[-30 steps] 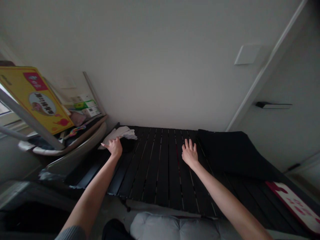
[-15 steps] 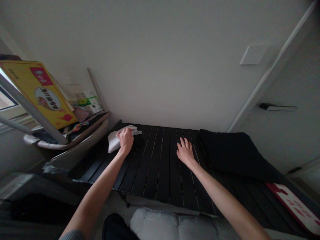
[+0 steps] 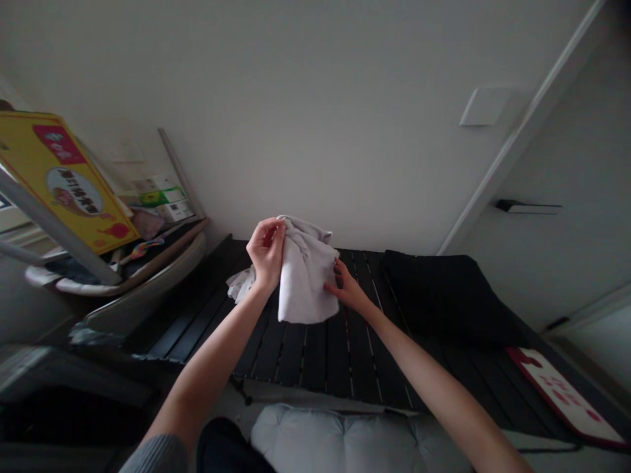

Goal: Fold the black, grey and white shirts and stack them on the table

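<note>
A white folded cloth hangs above the black slatted table, its lower edge loose. My left hand pinches it at the upper left corner, fingers closed. At the cloth's right edge, my right hand has its thumb over the front and its other fingers by the edge, partly hidden. Behind my left wrist, a crumpled whitish, partly see-through thing lies on the table; what it is I cannot tell.
A black flat cushion-like thing lies on the table's right side, near a red-and-white board. At left, a chair bears a yellow box and small cartons. A grey padded seat is in front.
My left hand has lifted the white cloth off the table and moved it right. My right hand has come left to its edge. The crumpled whitish thing stays behind.
</note>
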A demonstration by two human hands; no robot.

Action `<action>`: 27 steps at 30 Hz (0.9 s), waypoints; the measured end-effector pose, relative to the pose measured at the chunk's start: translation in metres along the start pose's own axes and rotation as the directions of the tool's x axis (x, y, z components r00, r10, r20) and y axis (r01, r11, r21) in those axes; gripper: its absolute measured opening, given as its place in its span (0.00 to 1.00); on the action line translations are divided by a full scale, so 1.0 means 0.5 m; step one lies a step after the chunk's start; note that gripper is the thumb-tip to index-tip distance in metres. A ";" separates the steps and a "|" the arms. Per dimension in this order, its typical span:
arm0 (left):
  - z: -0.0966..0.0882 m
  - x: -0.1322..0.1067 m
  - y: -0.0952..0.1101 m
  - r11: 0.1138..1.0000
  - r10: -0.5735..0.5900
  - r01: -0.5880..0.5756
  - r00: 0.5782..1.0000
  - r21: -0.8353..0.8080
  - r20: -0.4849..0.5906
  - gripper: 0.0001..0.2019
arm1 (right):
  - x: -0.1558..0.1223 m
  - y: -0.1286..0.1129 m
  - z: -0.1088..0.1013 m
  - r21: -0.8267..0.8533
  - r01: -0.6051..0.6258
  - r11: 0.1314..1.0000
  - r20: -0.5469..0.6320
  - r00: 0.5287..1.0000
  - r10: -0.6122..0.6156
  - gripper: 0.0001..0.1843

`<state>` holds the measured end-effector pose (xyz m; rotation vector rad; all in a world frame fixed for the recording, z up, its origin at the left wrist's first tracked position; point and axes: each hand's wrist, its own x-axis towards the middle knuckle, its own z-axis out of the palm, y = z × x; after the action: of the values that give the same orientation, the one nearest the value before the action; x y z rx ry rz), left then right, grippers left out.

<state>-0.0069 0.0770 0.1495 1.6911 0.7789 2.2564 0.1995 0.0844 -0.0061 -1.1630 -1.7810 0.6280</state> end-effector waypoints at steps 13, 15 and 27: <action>-0.036 -0.034 -0.137 0.931 -0.043 0.057 0.998 0.361 -0.049 0.07 | 0.016 -0.021 -0.120 0.012 -0.058 0.998 -0.478 0.876 0.056 0.16; -0.039 -0.038 -0.136 0.880 -0.026 0.018 1.000 0.475 0.010 0.09 | 0.022 -0.042 -0.142 -0.013 -0.024 1.000 -0.570 0.821 0.012 0.14; 0.080 -0.202 0.006 0.929 -0.370 0.218 0.480 0.300 0.796 0.23 | 0.021 -0.138 -0.131 0.224 -0.045 0.973 -0.494 0.856 0.153 0.13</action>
<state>0.0632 0.0383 0.0759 2.1797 0.8844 0.9035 0.2243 0.0608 0.0830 -1.1531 -1.1828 0.4912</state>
